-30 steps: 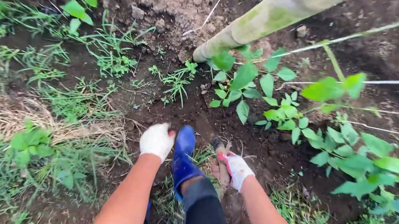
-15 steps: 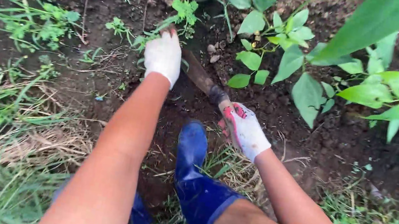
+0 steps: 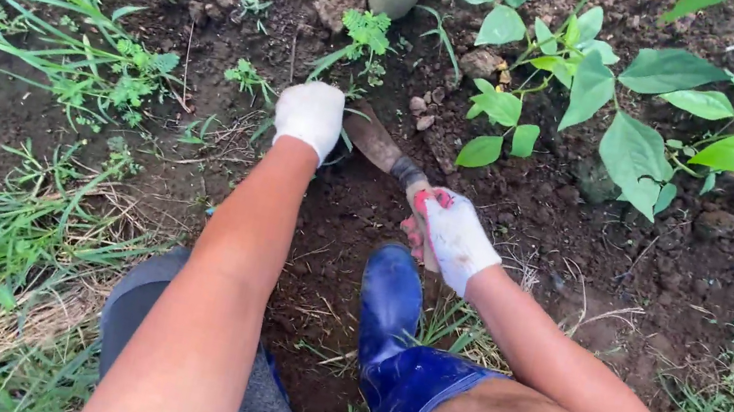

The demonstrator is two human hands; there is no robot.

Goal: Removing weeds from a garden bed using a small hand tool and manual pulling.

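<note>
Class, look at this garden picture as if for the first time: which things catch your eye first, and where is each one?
In the middle, two white-gloved hands work the dark soil: the left hand is pressed down by small weeds, while the right hand grips the handle of a rusty hand trowel whose blade points at the left glove. Just below them a bright blue rubber boot stands out, and broad-leaved green plants fill the upper right.
</note>
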